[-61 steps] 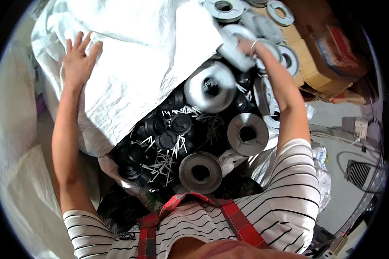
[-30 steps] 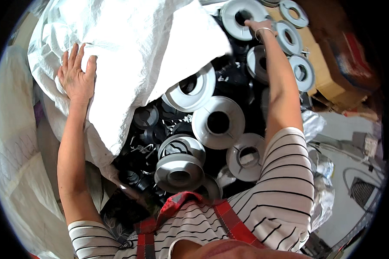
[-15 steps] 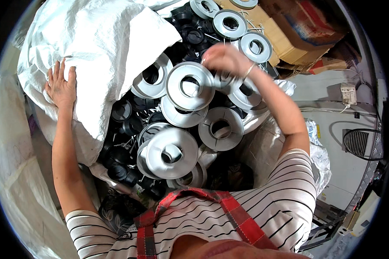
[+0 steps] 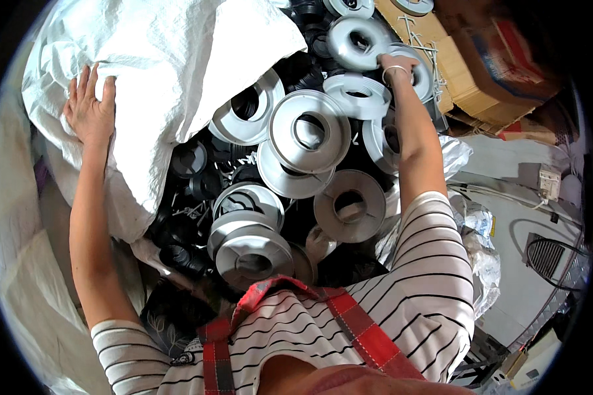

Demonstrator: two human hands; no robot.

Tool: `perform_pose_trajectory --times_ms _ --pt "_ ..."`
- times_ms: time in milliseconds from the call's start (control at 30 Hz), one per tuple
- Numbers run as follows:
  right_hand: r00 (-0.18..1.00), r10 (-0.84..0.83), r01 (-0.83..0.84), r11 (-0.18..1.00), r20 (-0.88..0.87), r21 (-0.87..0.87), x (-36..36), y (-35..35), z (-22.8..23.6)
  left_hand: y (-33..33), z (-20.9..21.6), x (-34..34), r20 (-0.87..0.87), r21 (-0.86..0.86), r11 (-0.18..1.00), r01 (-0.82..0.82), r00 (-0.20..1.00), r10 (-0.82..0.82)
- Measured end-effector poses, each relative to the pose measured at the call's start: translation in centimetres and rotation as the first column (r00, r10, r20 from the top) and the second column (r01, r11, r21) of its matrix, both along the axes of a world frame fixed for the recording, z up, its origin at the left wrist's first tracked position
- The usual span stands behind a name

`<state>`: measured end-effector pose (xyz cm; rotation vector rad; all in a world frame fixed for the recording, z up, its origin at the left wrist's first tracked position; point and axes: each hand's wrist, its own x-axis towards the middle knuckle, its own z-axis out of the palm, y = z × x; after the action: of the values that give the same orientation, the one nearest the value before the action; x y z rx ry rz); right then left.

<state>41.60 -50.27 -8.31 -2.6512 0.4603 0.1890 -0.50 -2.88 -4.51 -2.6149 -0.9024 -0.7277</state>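
Observation:
My left hand [image 4: 90,108] lies flat with its fingers spread on a large white woven sack [image 4: 237,49] at the upper left. At the upper right, my right hand [image 4: 402,64] is closed at the rim of a tilted grey plastic ring [image 4: 359,43]; its fingertips are partly hidden. A second grey ring [image 4: 423,74] lies under and beside that hand. Below it, another ring [image 4: 356,95] sits tilted. More grey rings [image 4: 310,131] are heaped loosely down the middle, several stacked near my chest [image 4: 254,260].
Black plastic round parts [image 4: 184,161] lie beneath and around the rings. An open cardboard box [image 4: 471,72] with white sticks on its edge stands at the far right. A white panel with a socket [image 4: 548,183] and crumpled clear plastic [image 4: 478,243] are on the right.
My right hand has moved from above the middle of the heap toward the upper right, onto a ring, which now tilts. The ring stack near my chest has shifted. My left hand stays on the sack.

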Motion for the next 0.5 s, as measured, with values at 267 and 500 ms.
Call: perform_pose_trajectory --times_ms 267,500 --pt "0.803 0.585 -0.585 0.810 -0.114 0.038 -12.9 1.8 8.5 -3.2 2.9 1.4 -0.206 -0.241 0.961 -0.134 0.975 0.084" --pt "0.376 0.927 -0.842 0.344 -0.005 0.415 -26.6 6.4 10.5 -10.4 15.1 -6.3 -0.149 -0.501 0.851 0.156 0.954 -0.262"
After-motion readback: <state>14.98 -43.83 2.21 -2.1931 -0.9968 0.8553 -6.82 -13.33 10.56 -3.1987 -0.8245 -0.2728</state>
